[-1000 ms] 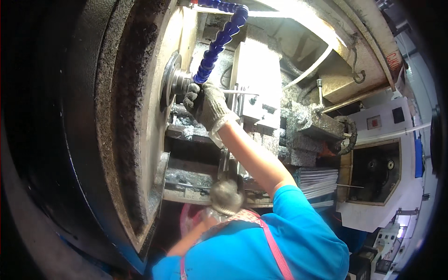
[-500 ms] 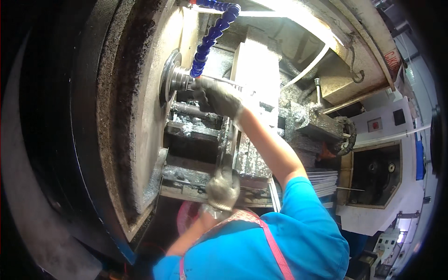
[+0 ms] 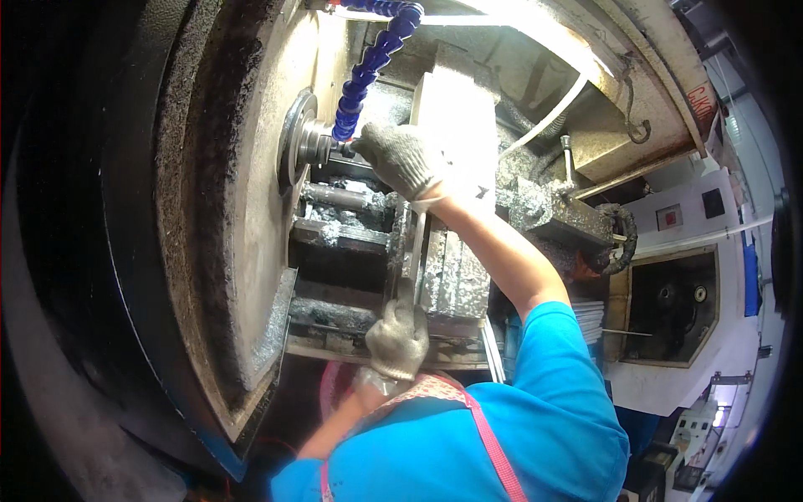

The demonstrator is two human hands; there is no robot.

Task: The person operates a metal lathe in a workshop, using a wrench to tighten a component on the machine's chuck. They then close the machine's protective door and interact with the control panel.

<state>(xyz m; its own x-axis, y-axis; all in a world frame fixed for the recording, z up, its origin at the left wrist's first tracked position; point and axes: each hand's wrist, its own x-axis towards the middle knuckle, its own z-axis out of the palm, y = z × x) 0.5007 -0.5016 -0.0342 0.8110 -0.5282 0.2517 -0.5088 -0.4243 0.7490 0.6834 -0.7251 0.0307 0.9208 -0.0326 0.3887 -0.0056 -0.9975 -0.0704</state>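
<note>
Gloved right hand with curled fingers, just beside metal spindle and blue hose, upper centre, gloved left hand lower centre, cannot tell what either hand pinches

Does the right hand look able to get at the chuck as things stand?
Probably yes: the right hand is just right of the chuck. The blue hose hangs with its tip near the gap, so it might crowd the approach.

Blue short-sleeved shirt, grey gloves, pink straps
</note>
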